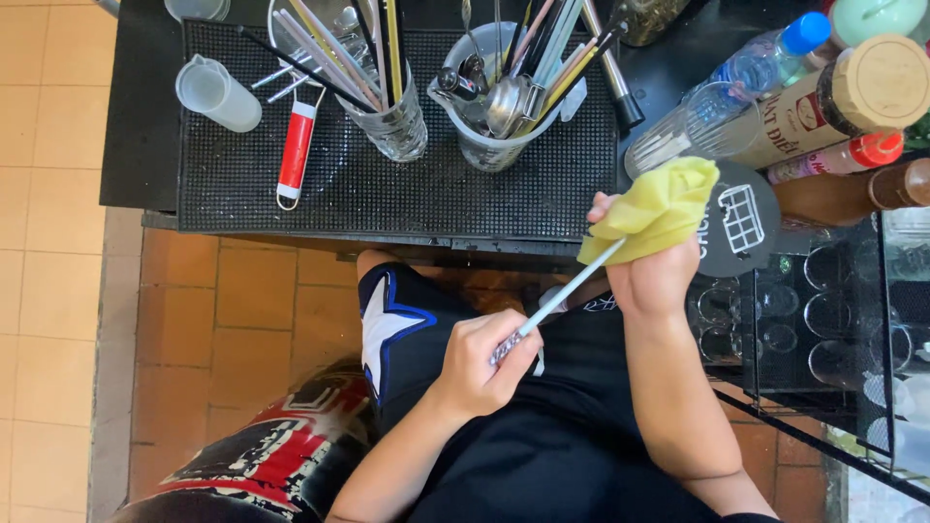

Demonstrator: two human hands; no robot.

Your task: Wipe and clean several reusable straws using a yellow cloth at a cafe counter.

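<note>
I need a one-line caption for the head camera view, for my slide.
Left hand holds a thin white straw while right hand wraps a yellow cloth around its tip, beside a black rubber bar mat.

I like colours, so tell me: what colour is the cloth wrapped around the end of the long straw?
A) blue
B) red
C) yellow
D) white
C: the right hand bunches a yellow cloth around the tip of the straw, while the left hand grips its lower end.

Single head-worn view looking steeply down, close over the person's own hands at centre frame, with a black counter mat (387, 184) across the top and tiled floor (58, 291) at the left edge.
</note>
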